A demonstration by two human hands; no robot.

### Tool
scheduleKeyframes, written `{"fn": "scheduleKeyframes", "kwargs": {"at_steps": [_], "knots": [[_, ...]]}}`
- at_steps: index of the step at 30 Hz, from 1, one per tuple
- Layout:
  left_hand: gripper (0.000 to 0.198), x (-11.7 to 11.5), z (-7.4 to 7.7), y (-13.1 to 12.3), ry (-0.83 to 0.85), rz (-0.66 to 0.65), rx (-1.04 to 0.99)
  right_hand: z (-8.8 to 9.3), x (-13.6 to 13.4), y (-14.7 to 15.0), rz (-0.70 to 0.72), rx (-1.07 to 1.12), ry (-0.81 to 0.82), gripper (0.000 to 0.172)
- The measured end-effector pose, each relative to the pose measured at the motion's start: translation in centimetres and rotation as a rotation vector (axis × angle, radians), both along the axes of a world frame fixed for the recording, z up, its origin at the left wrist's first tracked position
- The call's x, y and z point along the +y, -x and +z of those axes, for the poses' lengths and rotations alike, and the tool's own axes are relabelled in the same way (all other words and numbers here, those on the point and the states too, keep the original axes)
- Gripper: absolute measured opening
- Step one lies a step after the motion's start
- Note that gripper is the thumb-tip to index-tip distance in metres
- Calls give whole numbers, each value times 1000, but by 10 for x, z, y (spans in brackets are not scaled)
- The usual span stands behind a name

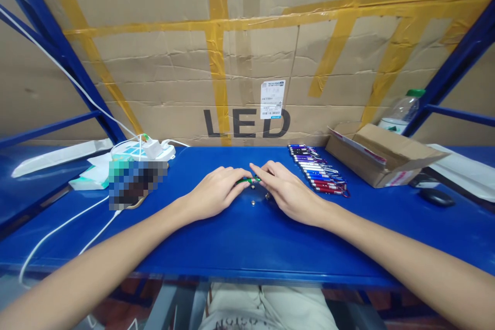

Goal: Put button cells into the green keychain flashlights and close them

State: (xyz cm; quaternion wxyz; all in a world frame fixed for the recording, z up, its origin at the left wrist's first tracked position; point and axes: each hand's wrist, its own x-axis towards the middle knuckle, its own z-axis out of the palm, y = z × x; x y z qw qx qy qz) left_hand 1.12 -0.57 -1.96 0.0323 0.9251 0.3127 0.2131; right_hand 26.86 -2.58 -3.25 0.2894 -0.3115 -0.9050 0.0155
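- Left hand [214,192]: fingers and thumb pinched on left end of slim green tube [249,180].
- Right hand [288,191]: fingers closed on its right end, grip partly hidden.
- Green tube: lies crosswise between both hands, just above blue surface [232,247].
- Small silver piece [253,203]: on surface, between hands, nearer the person.
- Row of coloured tubes [315,172]: right of right hand, beside open carton [400,166].

Bare left hand [212,192], right hand [291,195] and forearms [127,245]; near, pale trousers [296,305] and, apparently, a grey top [240,320] with dark letters.
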Motion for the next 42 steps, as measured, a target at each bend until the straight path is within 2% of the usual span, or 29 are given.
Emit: {"fn": "scheduleKeyframes", "kwargs": {"at_steps": [4,12,22,31,42], "knots": [[30,0,0,0,6,9,9,-2,2,0,-27,21,-37,70],[31,-1,1,0,14,15,0,-4,6,-3,-106,30,-82,69],[31,1,0,1,16,18,5,-4,7,-5,-86,5,-103,71],[29,1,-1,1,16,14,5,-4,6,-4,-142,-57,-59,57],[32,0,1,1,-4,20,22,-3,6,-1,-166,-25,-32,42]]}}
